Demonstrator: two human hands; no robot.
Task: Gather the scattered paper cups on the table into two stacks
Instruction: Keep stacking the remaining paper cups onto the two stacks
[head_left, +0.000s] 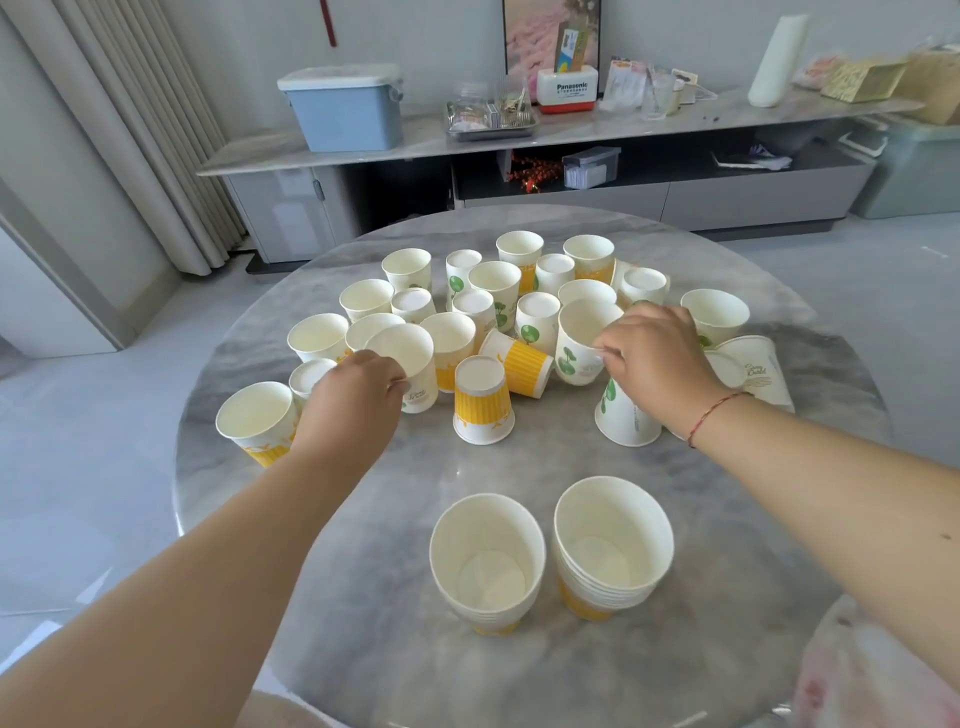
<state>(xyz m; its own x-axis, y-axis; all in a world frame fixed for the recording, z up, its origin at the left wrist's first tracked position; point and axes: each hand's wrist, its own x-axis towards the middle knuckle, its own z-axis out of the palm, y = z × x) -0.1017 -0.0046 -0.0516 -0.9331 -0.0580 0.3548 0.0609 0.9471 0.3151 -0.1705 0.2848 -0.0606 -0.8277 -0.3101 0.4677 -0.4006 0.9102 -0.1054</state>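
Two stacks of paper cups stand near me on the round marble table (395, 519): a left stack (487, 561) and a right stack (613, 545), both upright with yellow bands. Farther back, several loose cups are scattered, some upright, some upside down like the yellow-striped one (483, 400), one lying on its side (519, 361). My left hand (353, 400) grips an upright white cup (408, 358) by its side. My right hand (660, 358) pinches the rim of a tilted cup with green print (579, 340).
A low grey sideboard (519, 140) runs along the far wall with a blue lidded box (345, 106), a metal tray and clutter on it. Curtains hang at the left. The light floor surrounds the table. A chair back with pink fabric (872, 670) shows at bottom right.
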